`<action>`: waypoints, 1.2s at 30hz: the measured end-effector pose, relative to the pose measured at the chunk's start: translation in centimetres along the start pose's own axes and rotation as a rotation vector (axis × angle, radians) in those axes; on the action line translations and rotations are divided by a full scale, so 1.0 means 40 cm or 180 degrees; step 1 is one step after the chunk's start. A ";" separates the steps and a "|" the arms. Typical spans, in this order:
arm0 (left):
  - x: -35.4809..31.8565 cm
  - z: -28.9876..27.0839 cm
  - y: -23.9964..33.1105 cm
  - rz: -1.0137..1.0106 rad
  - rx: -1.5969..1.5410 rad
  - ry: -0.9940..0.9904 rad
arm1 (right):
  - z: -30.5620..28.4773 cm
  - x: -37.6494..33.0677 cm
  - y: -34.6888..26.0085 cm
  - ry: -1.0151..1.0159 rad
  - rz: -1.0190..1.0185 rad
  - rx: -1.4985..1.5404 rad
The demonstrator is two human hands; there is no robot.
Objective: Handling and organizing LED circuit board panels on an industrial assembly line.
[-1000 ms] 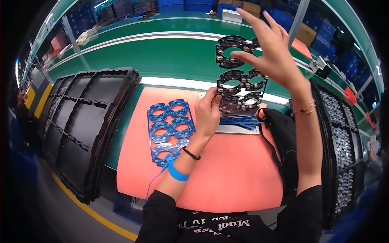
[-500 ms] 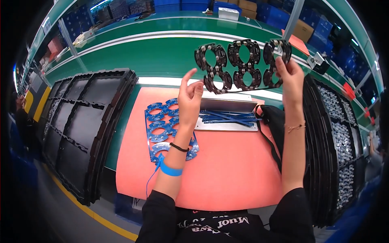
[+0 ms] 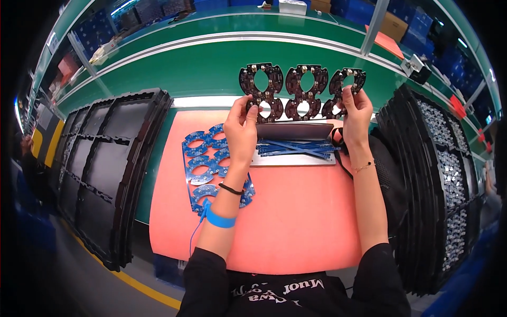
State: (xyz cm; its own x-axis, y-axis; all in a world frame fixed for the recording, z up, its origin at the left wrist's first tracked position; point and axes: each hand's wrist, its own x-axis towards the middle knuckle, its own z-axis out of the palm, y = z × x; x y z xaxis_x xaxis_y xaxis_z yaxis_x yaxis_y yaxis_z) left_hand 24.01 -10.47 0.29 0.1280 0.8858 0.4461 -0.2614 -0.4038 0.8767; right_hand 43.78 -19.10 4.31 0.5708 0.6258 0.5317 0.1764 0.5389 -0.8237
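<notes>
Between my two hands a dark circuit board panel (image 3: 306,90), made of several joined rings, is held up above the far part of the mat. My left hand (image 3: 242,127) pinches its lower left end. At its right end my right hand (image 3: 358,108) grips it with the thumb in front. A blue circuit board panel (image 3: 200,170) with ring shapes lies on the pink mat (image 3: 296,222), partly hidden by my left forearm. Behind the mat's middle, a metal holder (image 3: 296,160) carries several thin blue strips (image 3: 296,148).
Stacked black trays (image 3: 108,164) with compartments stand on the left. On the right, more black trays (image 3: 449,174) hold many small shiny parts. A black bag-like thing (image 3: 384,174) lies beside the mat. Beyond runs a green bench (image 3: 211,68) with a metal rail.
My left hand was apart from the panel and now grips its left end. The panel and my right hand have come left and lower, and the panel is more level.
</notes>
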 end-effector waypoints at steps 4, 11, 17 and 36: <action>0.003 0.006 0.012 0.0041 0.0109 -0.0076 | -0.009 -0.007 0.019 0.0024 0.0189 0.0223; 0.002 0.002 -0.003 0.0060 0.0255 -0.0128 | -0.012 -0.014 0.016 0.0051 0.0350 0.0220; -0.002 0.006 0.008 -0.0038 0.0228 -0.0234 | -0.017 -0.014 0.019 0.0008 0.0574 0.0039; 0.048 0.001 -0.065 -0.0768 0.0466 0.0042 | -0.033 0.059 0.094 -0.0038 0.2122 0.0072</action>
State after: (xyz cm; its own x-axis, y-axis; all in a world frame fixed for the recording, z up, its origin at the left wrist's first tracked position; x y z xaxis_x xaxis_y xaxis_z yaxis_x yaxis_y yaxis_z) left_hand 24.97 -7.74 -1.12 0.1571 0.9628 0.2198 -0.0838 -0.2088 0.9744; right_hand 46.86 -16.34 2.21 0.5428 0.8353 -0.0877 -0.2282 0.0462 -0.9725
